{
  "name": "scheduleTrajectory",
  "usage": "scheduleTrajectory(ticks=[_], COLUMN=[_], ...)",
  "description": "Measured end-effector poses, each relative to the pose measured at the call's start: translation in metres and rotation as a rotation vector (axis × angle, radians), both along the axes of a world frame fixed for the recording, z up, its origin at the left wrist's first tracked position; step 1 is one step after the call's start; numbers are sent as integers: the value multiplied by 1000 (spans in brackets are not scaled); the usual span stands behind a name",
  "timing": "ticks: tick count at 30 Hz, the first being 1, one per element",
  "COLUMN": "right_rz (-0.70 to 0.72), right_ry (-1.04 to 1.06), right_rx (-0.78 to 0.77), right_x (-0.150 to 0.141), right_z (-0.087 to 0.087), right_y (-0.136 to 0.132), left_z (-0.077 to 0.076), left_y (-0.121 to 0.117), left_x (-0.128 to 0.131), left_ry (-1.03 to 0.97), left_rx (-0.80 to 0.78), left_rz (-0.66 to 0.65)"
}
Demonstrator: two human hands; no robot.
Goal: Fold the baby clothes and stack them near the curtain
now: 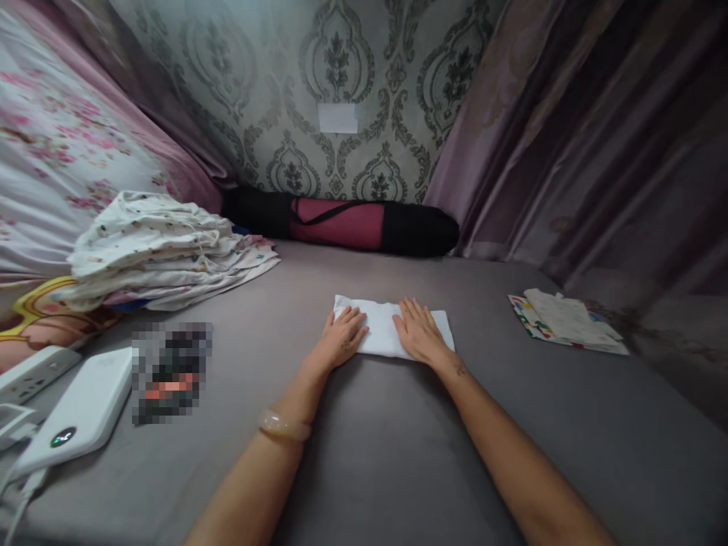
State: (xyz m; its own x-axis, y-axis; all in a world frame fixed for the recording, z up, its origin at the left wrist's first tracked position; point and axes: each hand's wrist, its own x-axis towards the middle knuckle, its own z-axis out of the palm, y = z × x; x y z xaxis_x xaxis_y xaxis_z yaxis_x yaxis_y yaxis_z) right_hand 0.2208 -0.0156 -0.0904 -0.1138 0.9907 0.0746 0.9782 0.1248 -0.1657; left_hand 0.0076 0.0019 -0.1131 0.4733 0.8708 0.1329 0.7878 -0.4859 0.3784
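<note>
A white folded cloth (380, 331) lies flat on the grey bed sheet (392, 440), its long side running left to right. My left hand (343, 336) rests palm down on the cloth's left end, fingers stretched out. On the right part of the same cloth, my right hand (419, 331) is pressed flat with its fingers extended. Both palms touch the cloth, and neither hand grips anything. Part of the cloth is hidden under the hands. A pale bangle (284, 426) circles my left forearm.
Folded patterned clothes (153, 246) are piled at the left. Nearer are a white power bank (80, 409) and a power strip (39, 375). A black and maroon bag (341, 224) lies along the wall. Some folded fabric (569, 318) sits at the right, below the curtain (540, 152).
</note>
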Motion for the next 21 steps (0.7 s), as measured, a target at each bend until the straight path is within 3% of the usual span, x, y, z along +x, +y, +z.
scheduleTrajectory(ticks=[8,13,17,21], right_rz=[-15,-21,49,133], right_ry=[0,36,31,31], right_rx=[-87,-142,-92,-33], right_x=[2,-2,-26,-48], right_z=[-24,-13,-1,-1], right_y=[9,9,8,12], left_z=[-8,-14,-18,-24], left_y=[8,13,16,20], left_x=[-5,-6,-8,-10], left_ry=[-2,-63,-96,-115], left_rx=[19,62,127,174], left_rz=[60,99,108,105])
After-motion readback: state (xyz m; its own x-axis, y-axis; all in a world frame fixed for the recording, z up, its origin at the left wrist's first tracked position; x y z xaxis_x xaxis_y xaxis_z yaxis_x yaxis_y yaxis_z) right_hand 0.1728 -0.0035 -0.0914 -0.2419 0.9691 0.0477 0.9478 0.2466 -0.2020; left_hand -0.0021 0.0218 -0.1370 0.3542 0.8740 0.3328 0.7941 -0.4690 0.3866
